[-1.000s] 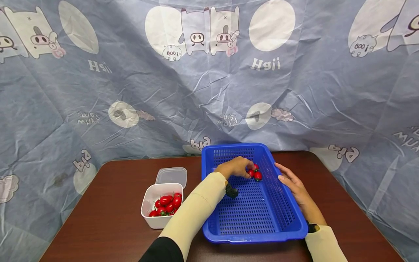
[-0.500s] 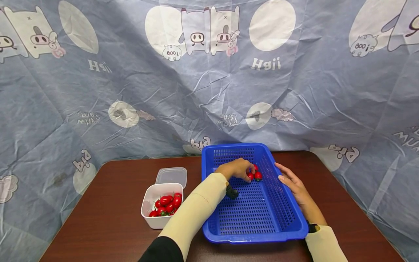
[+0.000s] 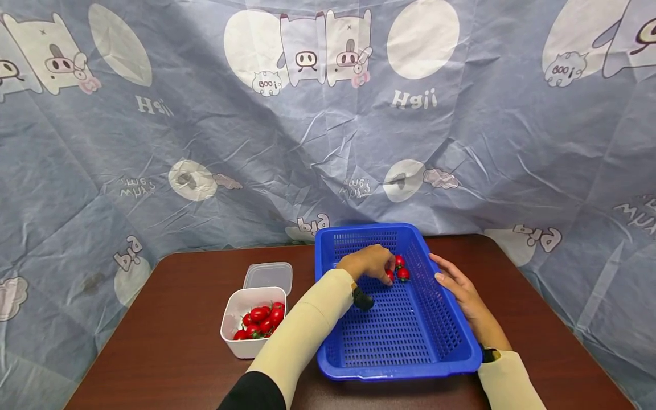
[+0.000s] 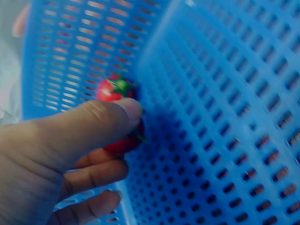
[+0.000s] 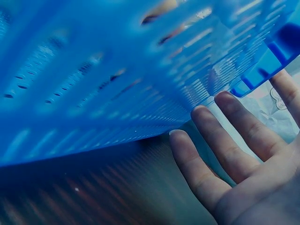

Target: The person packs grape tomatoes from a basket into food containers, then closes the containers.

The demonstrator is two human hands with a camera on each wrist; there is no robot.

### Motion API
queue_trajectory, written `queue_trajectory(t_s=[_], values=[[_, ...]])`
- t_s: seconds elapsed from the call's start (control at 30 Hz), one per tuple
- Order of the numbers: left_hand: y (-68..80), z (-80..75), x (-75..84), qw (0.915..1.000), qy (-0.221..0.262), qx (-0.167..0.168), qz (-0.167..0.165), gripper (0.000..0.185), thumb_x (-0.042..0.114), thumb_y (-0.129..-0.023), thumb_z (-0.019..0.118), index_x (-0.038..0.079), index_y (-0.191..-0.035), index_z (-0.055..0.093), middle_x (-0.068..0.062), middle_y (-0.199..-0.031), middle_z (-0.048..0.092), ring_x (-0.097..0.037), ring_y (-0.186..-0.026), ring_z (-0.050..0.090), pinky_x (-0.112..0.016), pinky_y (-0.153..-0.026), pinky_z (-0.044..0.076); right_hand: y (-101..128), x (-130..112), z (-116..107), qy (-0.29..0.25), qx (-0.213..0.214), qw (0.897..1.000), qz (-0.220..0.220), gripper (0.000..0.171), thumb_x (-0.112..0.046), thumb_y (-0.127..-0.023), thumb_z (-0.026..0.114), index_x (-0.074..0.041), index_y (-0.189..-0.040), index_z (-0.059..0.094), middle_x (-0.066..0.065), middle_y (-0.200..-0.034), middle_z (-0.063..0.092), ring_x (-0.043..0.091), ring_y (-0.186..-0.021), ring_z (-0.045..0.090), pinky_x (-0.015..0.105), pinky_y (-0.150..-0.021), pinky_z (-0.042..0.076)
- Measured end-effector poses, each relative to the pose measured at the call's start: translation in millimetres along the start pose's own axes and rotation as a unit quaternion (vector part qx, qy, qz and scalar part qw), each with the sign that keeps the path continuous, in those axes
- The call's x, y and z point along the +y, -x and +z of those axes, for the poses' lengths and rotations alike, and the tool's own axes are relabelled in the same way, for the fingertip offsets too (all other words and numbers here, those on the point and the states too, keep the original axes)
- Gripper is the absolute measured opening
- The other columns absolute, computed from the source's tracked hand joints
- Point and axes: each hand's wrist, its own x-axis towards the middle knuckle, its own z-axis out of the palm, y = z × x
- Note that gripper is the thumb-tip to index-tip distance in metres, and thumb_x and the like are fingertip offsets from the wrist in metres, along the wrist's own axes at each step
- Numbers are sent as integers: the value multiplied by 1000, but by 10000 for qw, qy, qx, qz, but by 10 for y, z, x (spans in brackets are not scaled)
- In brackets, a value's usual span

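A blue perforated basket (image 3: pixel 441 330) stands on the brown table. My left hand (image 3: pixel 370 263) reaches into its far end and pinches a red cherry tomato (image 4: pixel 123 143) between thumb and fingers. A second tomato (image 4: pixel 111 90) lies just beyond the thumb, and two loose tomatoes (image 3: pixel 401 269) show by the fingers in the head view. My right hand (image 3: pixel 453 282) lies flat with straight fingers (image 5: pixel 243 129) against the outside of the basket's right wall (image 5: pixel 117 84).
A white tub (image 3: pixel 236 310) with several cherry tomatoes (image 3: pixel 262 320) sits left of the basket, its clear lid (image 3: pixel 269 276) behind it. A printed blue cloth (image 3: pixel 205 114) hangs behind the table (image 3: pixel 174 319).
My left hand's fingers have closed in on the tomatoes at the basket's far end. The right hand and basket have stayed put.
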Motion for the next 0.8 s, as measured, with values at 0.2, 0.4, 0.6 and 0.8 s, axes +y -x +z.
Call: queue_trajectory(t_s=[0.2,0.4,0.6,0.8], values=[[64,-67,-4,9997,192,-10,118,27,35,-74,83,18,-89,68,10,-79,60,-6,-73,53,-19,-67,43,3,9,36,89,73,9999,93,51,-5,-103,39,-3,-151,23,18,-135,45,21,-102,65,38,-76,56],[155,-199,50,9995,65,-48,299,27,35,-74,83,19,-86,66,10,-79,60,-6,-73,53,-19,-67,42,7,-4,34,54,19,10000,24,51,-2,-103,35,-2,-151,22,17,-135,46,22,-102,64,38,-77,55],[314,-395,76,9989,95,137,449,28,32,-72,84,19,-87,65,8,-79,60,-8,-73,54,-20,-67,43,-6,-36,22,28,62,9999,130,51,-3,-103,36,-3,-152,21,16,-134,47,21,-102,65,39,-77,55],[553,-580,50,9968,100,282,734,28,36,-74,82,18,-89,66,9,-77,59,-6,-72,52,-18,-66,41,-6,-43,39,184,40,9997,129,51,-4,-103,35,-3,-152,19,16,-135,45,19,-102,65,37,-77,56]])
